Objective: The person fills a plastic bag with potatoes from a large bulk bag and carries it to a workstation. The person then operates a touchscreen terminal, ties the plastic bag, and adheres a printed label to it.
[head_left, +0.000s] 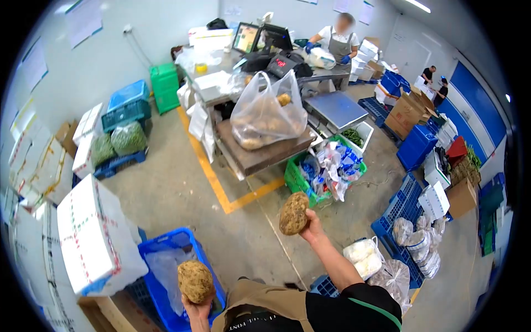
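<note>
Potatoes [293, 213] [195, 281], large and rough-skinned, are filling both hands, one in each. The right hand [313, 226] is clamping on the lower right end of its potato, leaving most of the bulk jutting out beyond the fingers, over bare floor [251, 235] and just short of the green crate [290, 178] of crumpled wrappers. That end-hold is probably the weaker one: the weight is lying outside the grasp, so a quick turn of the wrist could be letting the potato tip forward and drop. The left hand [199, 310] is closing around the bottom of the other potato, which is standing up above the fingers, in front of the blue crate [191, 236] in this view; how far the fingers are wrapping behind it, I cannot tell. If that grasp were loosening, the potato could be rolling off sideways, bruising on the rim or landing on the clear plastic sheet [166, 265] inside. Loose soil, if the brown skins are carrying any, could be making both holds slippery. Ahead, a thin plastic bag [268, 113] holding more potatoes is resting on the brown platform [237, 145], its handles standing up and its mouth partly open; a knock from a heavy potato could be tearing the film, or pushing the bag toward the near edge and spilling what it is holding.
</note>
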Demonstrator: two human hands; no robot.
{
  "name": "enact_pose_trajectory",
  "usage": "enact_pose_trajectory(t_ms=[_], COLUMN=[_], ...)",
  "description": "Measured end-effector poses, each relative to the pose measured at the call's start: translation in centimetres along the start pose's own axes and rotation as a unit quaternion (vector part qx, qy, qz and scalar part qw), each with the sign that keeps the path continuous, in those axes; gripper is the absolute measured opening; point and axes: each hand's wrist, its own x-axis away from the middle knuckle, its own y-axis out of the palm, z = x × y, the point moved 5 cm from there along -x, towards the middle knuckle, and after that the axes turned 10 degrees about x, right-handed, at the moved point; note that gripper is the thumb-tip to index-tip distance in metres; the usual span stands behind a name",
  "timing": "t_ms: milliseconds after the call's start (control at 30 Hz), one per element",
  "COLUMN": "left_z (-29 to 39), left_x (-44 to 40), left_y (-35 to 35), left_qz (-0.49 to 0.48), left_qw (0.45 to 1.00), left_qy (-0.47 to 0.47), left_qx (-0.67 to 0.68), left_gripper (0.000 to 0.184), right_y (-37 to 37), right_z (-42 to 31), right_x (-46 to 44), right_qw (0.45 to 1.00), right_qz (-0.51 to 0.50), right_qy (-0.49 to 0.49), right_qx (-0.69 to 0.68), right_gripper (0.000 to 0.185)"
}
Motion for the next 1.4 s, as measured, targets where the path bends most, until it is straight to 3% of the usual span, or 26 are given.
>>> enact_pose_trajectory(t_ms=[167, 267, 400, 500, 633, 733, 767, 867, 967, 1033, 1067, 1133, 1167, 1200, 1267, 1400], left_z=[0.0, 1.3, 4.2, 6.5, 7.1, 6.1, 5.2, 2.1, -4.6, -10.1, -13.1, -18.8, -21.6, -24.4, -29.1, -33.9], left_x=[-10.4, -17.9, -28.2, -36.1, -45.6, -51.3, -52.8, -57.6, -60.7, -62.6, -63.7, -66.7, -68.3, -69.9, -74.2, -78.5], left_y=[5.0, 8.6, 14.9, 21.3, 30.8, 37.8, 40.6, 47.4, 56.3, 61.7, 63.9, 66.4, 66.8, 66.7, 64.3, 55.9], left_qz=[-0.006, -0.04, -0.021, -0.114, -0.153, -0.207, -0.223, -0.264, -0.352, -0.372, -0.383, -0.39, -0.385, -0.379, -0.382, -0.366], left_qw=[0.999, 0.999, 0.998, 0.982, 0.965, 0.947, 0.94, 0.921, 0.873, 0.843, 0.825, 0.792, 0.777, 0.76, 0.696, 0.545], left_qy=[-0.025, 0.006, 0.047, 0.077, 0.075, 0.091, 0.099, 0.098, 0.056, 0.016, -0.011, -0.108, -0.157, -0.206, -0.284, -0.415], left_qx=[0.027, -0.023, -0.043, -0.129, -0.201, -0.229, -0.24, -0.268, -0.333, -0.39, -0.416, -0.457, -0.473, -0.486, -0.537, -0.63], left_gripper=[0.088, 0.086, 0.081, 0.084, 0.094, 0.097, 0.097, 0.096, 0.092, 0.093, 0.093, 0.089, 0.089, 0.088, 0.091, 0.09], right_y=[1.5, 3.3, 5.9, 7.9, 5.3, 4.6, 3.3, -3.4, -5.2, -1.5, -0.5, 7.3, 10.3, 10.2, 11.6, 12.1], right_z=[-10.4, -16.7, -24.6, -28.9, -30.6, -30.6, -30.7, -30.1, -29.3, -27.1, -24.9, -22.9, -22.4, -18.7, -17.3, -20.1], right_x=[-11.8, -21.5, -34.7, -43.0, -54.0, -57.2, -59.0, -65.1, -65.7, -62.9, -62.2, -55.6, -53.1, -52.3, -50.1, -50.5], right_qw=[0.991, 0.986, 0.966, 0.949, 0.945, 0.918, 0.911, 0.872, 0.73, 0.502, 0.55, 0.798, 0.758, 0.846, 0.85, 0.84], right_qz=[0.015, -0.032, 0.002, 0.004, 0.103, 0.195, 0.218, 0.312, 0.246, 0.242, 0.155, -0.147, -0.09, -0.227, -0.235, -0.294], right_qy=[-0.126, -0.155, -0.245, -0.289, -0.24, -0.202, -0.187, -0.141, -0.193, -0.166, -0.111, -0.09, -0.02, -0.001, 0.137, 0.029], right_qx=[0.047, 0.041, 0.088, 0.126, 0.196, 0.281, 0.296, 0.351, 0.608, 0.813, 0.813, 0.577, 0.645, 0.483, 0.451, 0.454], right_gripper=[0.058, 0.053, 0.051, 0.048, 0.066, 0.065, 0.075, 0.082, 0.085, 0.087, 0.085, 0.048, 0.04, 0.041, 0.043, 0.045])
